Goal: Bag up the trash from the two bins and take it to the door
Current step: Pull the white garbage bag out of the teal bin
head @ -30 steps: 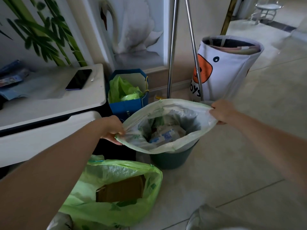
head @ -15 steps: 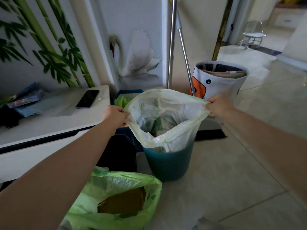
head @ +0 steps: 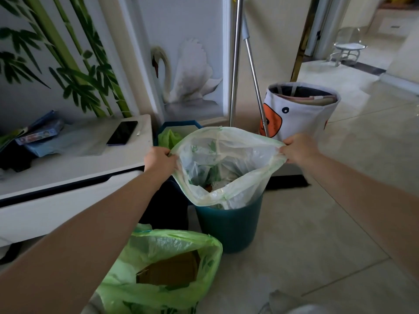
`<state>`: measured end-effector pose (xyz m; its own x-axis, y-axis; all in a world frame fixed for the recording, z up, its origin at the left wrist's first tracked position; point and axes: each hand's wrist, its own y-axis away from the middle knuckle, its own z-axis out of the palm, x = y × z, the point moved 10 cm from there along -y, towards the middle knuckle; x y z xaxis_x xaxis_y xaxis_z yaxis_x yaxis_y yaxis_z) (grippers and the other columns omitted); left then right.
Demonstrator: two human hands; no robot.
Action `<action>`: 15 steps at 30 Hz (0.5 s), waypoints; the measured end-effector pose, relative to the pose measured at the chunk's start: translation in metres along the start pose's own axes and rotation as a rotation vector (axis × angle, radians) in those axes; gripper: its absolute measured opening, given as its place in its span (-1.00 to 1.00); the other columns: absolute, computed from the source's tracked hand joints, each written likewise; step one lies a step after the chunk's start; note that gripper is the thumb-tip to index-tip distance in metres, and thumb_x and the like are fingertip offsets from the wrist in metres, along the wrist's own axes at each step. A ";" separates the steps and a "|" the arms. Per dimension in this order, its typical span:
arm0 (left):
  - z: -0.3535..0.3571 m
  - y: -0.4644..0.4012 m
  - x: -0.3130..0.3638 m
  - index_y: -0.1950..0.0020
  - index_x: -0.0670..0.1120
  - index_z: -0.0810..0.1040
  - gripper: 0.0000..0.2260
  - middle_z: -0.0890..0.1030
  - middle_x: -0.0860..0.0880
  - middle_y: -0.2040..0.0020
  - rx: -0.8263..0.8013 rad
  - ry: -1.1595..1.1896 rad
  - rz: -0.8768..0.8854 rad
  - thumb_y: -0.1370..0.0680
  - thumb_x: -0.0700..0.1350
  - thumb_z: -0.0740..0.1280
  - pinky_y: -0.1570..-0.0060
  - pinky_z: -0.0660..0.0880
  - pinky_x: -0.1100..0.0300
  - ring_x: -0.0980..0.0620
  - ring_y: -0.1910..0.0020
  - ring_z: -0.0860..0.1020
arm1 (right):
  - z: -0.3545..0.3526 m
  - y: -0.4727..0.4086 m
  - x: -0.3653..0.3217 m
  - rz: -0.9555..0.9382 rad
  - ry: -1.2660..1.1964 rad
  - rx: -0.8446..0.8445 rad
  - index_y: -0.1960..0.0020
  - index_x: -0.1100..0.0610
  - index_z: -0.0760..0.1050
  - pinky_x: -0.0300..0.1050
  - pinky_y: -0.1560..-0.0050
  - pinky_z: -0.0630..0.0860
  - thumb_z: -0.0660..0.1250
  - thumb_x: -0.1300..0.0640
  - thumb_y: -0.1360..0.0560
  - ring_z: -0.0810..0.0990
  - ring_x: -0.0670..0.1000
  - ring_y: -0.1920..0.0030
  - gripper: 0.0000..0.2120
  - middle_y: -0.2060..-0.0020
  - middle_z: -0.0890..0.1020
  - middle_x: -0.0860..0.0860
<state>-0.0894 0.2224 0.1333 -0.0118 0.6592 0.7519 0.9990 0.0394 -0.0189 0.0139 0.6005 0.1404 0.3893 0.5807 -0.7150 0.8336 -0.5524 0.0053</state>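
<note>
1. Pinching opposite rim edges of the pale liner bag (head: 226,164), frame centre: left hand (head: 159,160), right hand (head: 297,149), fingers curled on plastic.
2. Bag half out of the teal bin (head: 229,225).
3. Film thin, soft, slippery; load looks light.
4. Gather the rim into 1 neck to grip.

2 hands: left (head: 159,160), right (head: 298,148). 2 green trash bags: 1 pale bag (head: 226,168) in the bin, 1 brighter bag (head: 158,275) on the floor. 1 teal bin (head: 229,227), 1 blue bin (head: 179,125) behind it. 1 fabric basket (head: 301,114), 2 metal poles, 1 phone (head: 122,133) on the tabletop (head: 74,164).
</note>
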 end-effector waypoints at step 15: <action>0.038 0.007 -0.030 -0.30 -0.12 0.51 -0.56 0.59 -0.22 -0.14 -0.197 0.171 -0.209 -0.43 -0.24 0.44 -0.09 0.58 -0.13 -0.22 -0.04 0.61 | 0.056 0.058 0.080 0.339 0.464 -0.650 0.07 0.28 0.48 -0.11 0.32 0.58 0.29 0.25 -0.34 0.71 0.13 0.36 -0.81 0.26 0.69 0.18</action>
<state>-0.0836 0.2312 0.0851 -0.2269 0.5155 0.8263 0.9648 0.0033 0.2628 0.0717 0.5810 0.0448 0.6600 0.7100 -0.2456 0.6468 -0.3708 0.6665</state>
